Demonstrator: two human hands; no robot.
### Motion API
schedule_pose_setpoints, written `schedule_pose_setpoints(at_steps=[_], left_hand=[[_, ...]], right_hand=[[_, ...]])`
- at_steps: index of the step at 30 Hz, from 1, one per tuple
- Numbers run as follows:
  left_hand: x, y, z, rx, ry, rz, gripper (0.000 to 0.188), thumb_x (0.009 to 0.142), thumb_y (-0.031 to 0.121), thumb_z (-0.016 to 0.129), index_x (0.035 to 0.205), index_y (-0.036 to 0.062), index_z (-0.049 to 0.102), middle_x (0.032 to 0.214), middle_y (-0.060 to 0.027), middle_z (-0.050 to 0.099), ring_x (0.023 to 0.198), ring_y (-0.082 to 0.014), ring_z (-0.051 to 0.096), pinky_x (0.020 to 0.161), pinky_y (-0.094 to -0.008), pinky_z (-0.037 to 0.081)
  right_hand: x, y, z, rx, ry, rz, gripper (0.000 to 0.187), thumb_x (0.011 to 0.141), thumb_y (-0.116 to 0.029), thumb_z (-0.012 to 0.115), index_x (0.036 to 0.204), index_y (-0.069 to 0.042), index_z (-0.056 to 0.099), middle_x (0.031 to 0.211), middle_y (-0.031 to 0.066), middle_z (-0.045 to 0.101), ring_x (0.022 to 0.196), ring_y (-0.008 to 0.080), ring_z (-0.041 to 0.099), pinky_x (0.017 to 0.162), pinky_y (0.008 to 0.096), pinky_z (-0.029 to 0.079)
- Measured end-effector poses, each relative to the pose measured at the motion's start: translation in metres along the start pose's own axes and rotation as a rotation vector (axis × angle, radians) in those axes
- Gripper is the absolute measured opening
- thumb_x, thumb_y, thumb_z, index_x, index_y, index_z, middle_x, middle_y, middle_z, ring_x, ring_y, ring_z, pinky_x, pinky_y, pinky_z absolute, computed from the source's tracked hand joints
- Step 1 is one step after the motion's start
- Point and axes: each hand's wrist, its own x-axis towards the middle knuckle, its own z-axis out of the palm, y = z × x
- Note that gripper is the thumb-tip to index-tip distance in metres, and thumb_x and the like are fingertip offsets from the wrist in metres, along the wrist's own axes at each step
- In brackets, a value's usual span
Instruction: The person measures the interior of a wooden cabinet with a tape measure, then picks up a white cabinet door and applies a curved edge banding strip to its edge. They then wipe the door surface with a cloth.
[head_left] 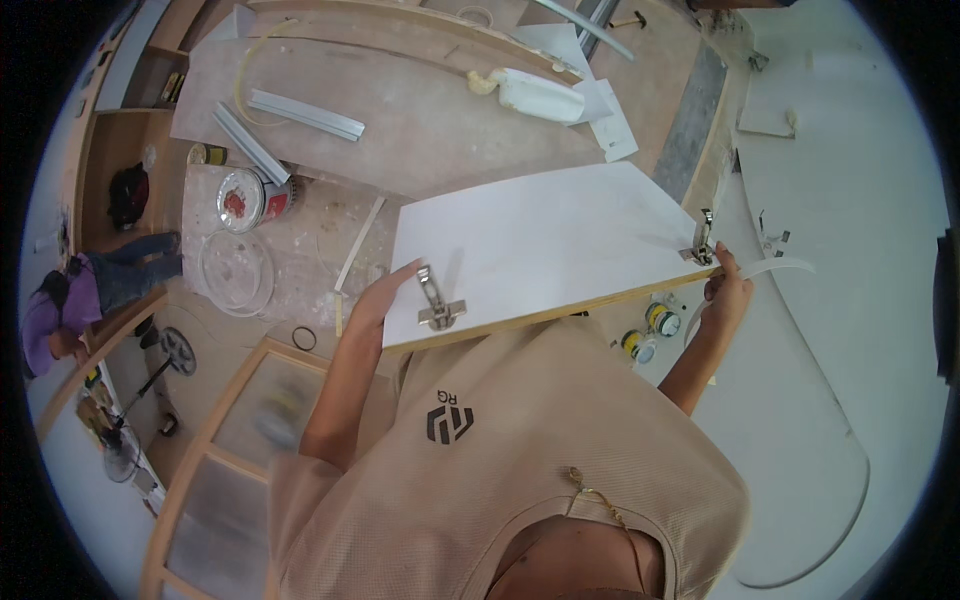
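Observation:
A white cabinet door panel (540,240) with a raw, tan near edge is held up in front of my chest. My left hand (372,300) grips its left side, with the fingers partly hidden under the board. At the right corner my right hand (730,288) is closed on the edge. One metal cabinet hinge (438,308) is fixed near the panel's left end, and another hinge (703,243) stands by the right corner. A thin white strip (785,264) curves out beside my right hand; whether the fingers hold it too, I cannot tell.
Beyond the panel, a workbench (400,165) carries metal profiles (305,113), a white bottle (540,95) and a hammer (628,20). A paint bucket (245,200) stands left, near a clear lid (235,272). Small tins (662,318) are below right. A person in purple (75,315) is far left.

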Motion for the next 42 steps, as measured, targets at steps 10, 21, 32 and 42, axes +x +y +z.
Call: schedule_pose_setpoints(at_steps=[10, 21, 32, 42], left_hand=[[0.047, 0.033, -0.007, 0.092, 0.02, -0.062, 0.046, 0.102, 0.027, 0.068, 0.135, -0.0044, 0.063, 0.124, -0.018, 0.071, 0.105, -0.0283, 0.073, 0.089, -0.0392, 0.06], [0.092, 0.091, -0.045, 0.053, -0.09, -0.024, 0.042, 0.105, 0.021, 0.059, 0.137, -0.0063, 0.058, 0.121, -0.0229, 0.071, 0.1, -0.0308, 0.075, 0.085, -0.0434, 0.064], [0.111, 0.129, -0.049, -0.053, -0.163, -0.091, 0.04, 0.103, 0.024, 0.061, 0.134, -0.0001, 0.059, 0.121, -0.0212, 0.07, 0.105, -0.0334, 0.073, 0.08, -0.0466, 0.067], [0.061, 0.108, -0.063, -0.136, -0.169, 0.29, 0.081, 0.107, 0.065, 0.046, 0.153, -0.0002, 0.04, 0.147, -0.0303, 0.054, 0.13, -0.0405, 0.062, 0.106, -0.0575, 0.056]], right_hand=[[0.017, 0.045, 0.021, 0.037, 0.03, 0.091, 0.022, 0.084, -0.021, 0.082, 0.081, -0.003, 0.072, 0.064, -0.0028, 0.052, 0.05, 0.0083, 0.044, 0.044, 0.0281, 0.032], [0.03, 0.061, 0.072, 0.075, -0.089, 0.082, 0.031, 0.082, -0.028, 0.082, 0.078, -0.001, 0.07, 0.065, 0.0037, 0.06, 0.049, 0.0124, 0.05, 0.043, 0.0288, 0.038], [0.045, 0.056, 0.089, -0.016, -0.115, -0.024, 0.041, 0.084, -0.037, 0.079, 0.079, 0.003, 0.074, 0.069, 0.0121, 0.07, 0.053, 0.0178, 0.062, 0.043, 0.0299, 0.044], [0.049, 0.061, 0.089, -0.019, -0.12, -0.009, 0.046, 0.085, -0.043, 0.079, 0.077, 0.002, 0.073, 0.069, 0.013, 0.07, 0.05, 0.0173, 0.059, 0.045, 0.0318, 0.046]])
